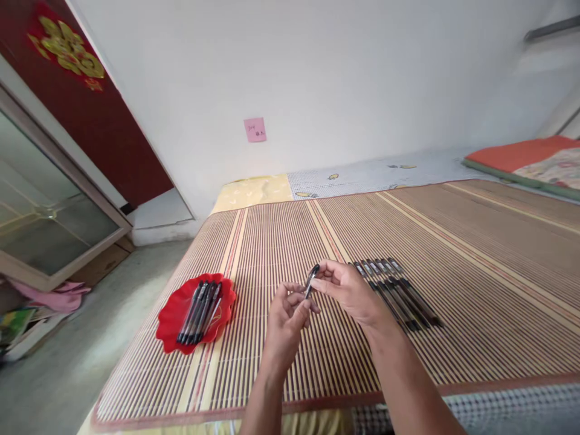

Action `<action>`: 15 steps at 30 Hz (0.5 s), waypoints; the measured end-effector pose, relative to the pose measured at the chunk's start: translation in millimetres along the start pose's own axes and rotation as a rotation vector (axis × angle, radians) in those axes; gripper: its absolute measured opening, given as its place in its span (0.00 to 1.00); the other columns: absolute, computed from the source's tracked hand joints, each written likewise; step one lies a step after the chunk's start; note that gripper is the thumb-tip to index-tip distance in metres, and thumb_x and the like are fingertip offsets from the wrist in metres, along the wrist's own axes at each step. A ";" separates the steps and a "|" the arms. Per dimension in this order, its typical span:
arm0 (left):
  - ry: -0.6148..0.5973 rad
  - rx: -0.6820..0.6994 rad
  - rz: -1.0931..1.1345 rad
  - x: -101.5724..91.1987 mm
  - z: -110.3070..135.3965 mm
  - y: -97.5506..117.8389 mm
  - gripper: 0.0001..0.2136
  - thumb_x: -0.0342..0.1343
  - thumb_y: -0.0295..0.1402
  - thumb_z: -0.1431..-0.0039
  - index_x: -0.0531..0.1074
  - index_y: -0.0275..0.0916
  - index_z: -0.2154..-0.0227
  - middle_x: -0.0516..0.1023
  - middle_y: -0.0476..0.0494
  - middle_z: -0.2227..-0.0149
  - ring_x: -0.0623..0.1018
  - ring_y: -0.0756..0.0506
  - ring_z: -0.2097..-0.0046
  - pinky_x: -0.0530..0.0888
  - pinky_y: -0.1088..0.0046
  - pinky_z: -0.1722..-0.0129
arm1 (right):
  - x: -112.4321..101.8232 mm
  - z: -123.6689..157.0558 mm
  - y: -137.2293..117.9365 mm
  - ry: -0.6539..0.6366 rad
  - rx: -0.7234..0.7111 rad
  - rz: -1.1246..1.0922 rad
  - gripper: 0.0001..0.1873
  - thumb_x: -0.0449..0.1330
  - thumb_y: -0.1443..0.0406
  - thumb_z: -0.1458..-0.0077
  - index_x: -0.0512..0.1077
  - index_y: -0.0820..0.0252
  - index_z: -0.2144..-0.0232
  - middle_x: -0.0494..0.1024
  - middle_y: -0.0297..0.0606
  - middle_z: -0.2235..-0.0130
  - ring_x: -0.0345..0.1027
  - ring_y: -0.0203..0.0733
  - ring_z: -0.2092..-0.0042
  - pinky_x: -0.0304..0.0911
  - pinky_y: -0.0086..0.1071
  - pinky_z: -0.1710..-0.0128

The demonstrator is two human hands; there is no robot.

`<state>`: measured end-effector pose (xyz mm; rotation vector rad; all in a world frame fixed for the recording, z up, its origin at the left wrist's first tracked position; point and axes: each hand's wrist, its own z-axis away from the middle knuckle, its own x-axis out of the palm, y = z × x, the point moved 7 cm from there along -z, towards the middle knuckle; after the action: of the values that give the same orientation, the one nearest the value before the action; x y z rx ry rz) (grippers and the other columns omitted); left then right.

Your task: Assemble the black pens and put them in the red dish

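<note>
Over the middle of the mat, both hands hold one black gel pen (312, 278), tilted with its dark capped end up. My left hand (287, 311) pinches the lower part between thumb and fingers. My right hand (347, 290) has thumb and fingertips closed on it near the cap. Whether the cap is loose from the barrel I cannot tell. Beyond my right wrist, several black pen caps (378, 266) lie in a row, with several dark pen barrels (405, 304) side by side just below them. On the left, a red scalloped plate (168, 320) holds several capped pens (199, 311).
A striped bamboo mat (272, 241) covers the bed, its edge dropping to the floor (109, 338) on the left. Folded orange bedding (521, 157) lies at the far right. A pink note (255, 130) is stuck on the white wall. A glass-paned door (49, 205) stands at left.
</note>
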<state>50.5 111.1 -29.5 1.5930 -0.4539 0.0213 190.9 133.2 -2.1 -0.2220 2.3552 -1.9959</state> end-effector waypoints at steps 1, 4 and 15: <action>0.007 0.010 0.014 1.0 0.5 0.1 0.15 0.66 0.39 0.40 0.66 0.39 0.60 0.80 0.46 0.70 0.70 0.53 0.73 0.65 0.78 0.73 | 0.2 -0.1 0.7 0.005 0.001 -0.001 0.11 0.69 0.59 0.46 0.74 0.59 0.67 0.76 0.32 0.67 0.70 0.37 0.64 0.65 0.34 0.59; 0.015 0.021 0.023 5.3 0.4 0.9 0.15 0.66 0.40 0.40 0.67 0.38 0.61 0.82 0.43 0.69 0.71 0.53 0.74 0.68 0.77 0.73 | -3.1 0.1 2.9 0.043 0.029 -0.022 0.15 0.71 0.56 0.49 0.75 0.59 0.64 0.78 0.35 0.65 0.73 0.39 0.61 0.67 0.35 0.56; 0.719 0.074 -0.897 -172.0 29.1 63.6 0.13 0.61 0.43 0.44 0.75 0.38 0.63 0.80 0.42 0.68 0.79 0.42 0.67 0.73 0.67 0.66 | -67.6 12.6 -10.5 0.381 0.063 0.096 0.34 0.70 0.38 0.56 0.79 0.60 0.61 0.83 0.46 0.59 0.77 0.45 0.61 0.70 0.36 0.59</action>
<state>-134.0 129.8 -20.6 1.6131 0.8333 -0.0712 260.2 128.6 2.3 0.2966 2.4435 -2.2255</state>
